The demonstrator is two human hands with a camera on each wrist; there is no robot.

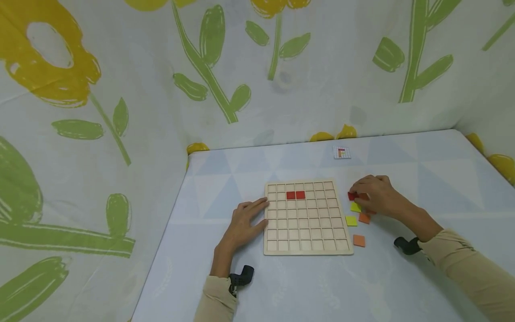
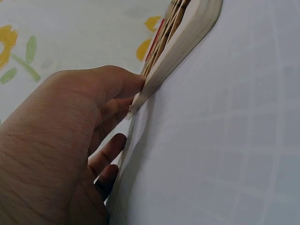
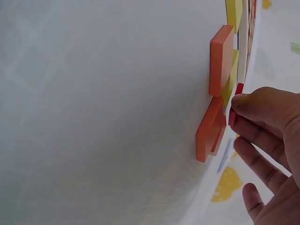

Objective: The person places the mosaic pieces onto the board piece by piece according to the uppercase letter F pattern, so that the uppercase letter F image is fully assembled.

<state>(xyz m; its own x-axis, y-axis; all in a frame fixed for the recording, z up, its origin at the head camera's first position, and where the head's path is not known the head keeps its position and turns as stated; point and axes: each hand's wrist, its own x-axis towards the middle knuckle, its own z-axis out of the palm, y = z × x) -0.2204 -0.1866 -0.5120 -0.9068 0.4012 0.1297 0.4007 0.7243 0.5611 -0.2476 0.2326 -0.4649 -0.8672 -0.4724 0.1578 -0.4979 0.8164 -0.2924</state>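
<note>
Over on the left, a flowered cloth is hanging beside the table. The left hand is resting against the board, thumb and fingertips touching its left edge, fingers extended and loose, gripping nothing. The board is lying flat, and two red tiles are sitting side by side in its second row from the far edge, third and fourth columns from the left. Beyond the board, well apart, a card is lying near the table's back edge, showing a small coloured pattern. Just off the board's right edge, yellow tiles and orange tiles are lying loosely scattered, some partly hidden by the right hand. That hand is pinching a red piece between thumb and finger, right beside the pile, its other fingers spreading free.
</note>
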